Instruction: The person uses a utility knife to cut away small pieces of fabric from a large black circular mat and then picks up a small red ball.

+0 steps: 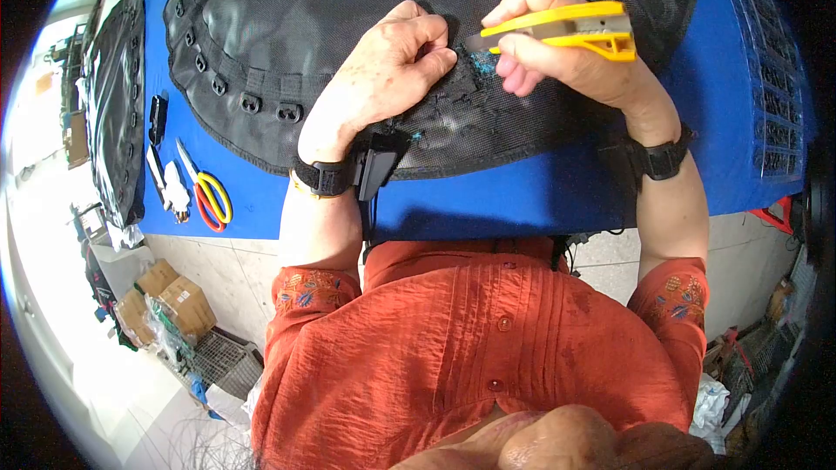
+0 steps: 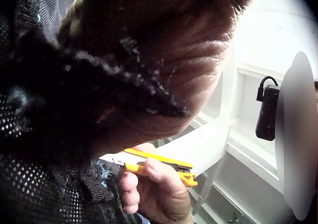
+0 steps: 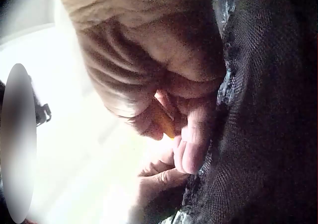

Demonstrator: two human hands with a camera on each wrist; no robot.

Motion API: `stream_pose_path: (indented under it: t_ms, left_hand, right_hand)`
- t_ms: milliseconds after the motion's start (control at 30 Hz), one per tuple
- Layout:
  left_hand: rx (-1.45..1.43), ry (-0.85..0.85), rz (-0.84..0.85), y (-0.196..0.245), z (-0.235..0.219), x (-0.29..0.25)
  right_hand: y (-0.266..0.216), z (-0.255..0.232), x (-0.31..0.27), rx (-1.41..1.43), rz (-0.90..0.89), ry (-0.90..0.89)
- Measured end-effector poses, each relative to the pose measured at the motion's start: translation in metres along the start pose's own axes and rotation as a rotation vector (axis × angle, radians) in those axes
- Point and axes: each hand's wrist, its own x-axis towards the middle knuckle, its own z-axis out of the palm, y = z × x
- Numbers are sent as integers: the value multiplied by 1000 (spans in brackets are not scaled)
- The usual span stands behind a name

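My right hand (image 1: pixel 570 57) grips yellow-handled thread snips (image 1: pixel 601 22), their blades pointing left toward my other hand. Curled over a large black mesh piece (image 1: pixel 287 26), my left hand (image 1: pixel 392 65) brings thumb and index finger together on the black material; the pinched bit itself is mostly hidden. Black scraps and blue thread bits (image 1: pixel 482 61) lie on the mesh between both hands. From the left wrist, the snips (image 2: pixel 186 164) appear beyond the shadowed left palm (image 2: pixel 198 70). In the right wrist view the right hand (image 3: pixel 164 75) hovers close over the mesh (image 3: pixel 268 110).
A blue tabletop (image 1: pixel 488 200) lies under the mesh. At left are scissors (image 1: pixel 209 196) with red and yellow handles, a small black object (image 1: pixel 158 117) and another black mesh piece (image 1: pixel 117 113). Clear plastic packs (image 1: pixel 778 113) line the right side. Cardboard boxes (image 1: pixel 178 305) stand on the floor.
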Motion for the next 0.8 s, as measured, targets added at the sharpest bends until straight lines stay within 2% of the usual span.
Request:
stream_pose_path:
  t_ms: [100,300,400,533,600,700,800]
  left_hand:
    - [-5,4,-3,-1,1,0]
    - [20,-18,-15,2,-1,1]
    - [4,-23,-50,1,-2,0]
    - [-12,-53,-151,8,-9,0]
    - [-26,-57,-219,12,-14,-1]
    - [88,28,-186,22,-26,-9]
    - [102,210,-161,44,-42,-24]
  right_hand:
    - [2,-2,-2,-20,-63,-26]
    - [-6,-5,-8,-55,-19,-63]
    - [-9,-10,-5,-52,-16,-17]
    - [-3,-18,-3,-41,-152,95]
    - [-4,-20,-2,-18,-127,118]
    - [-1,-18,0,-9,-116,149]
    - [-2,-19,1,-11,-120,183]
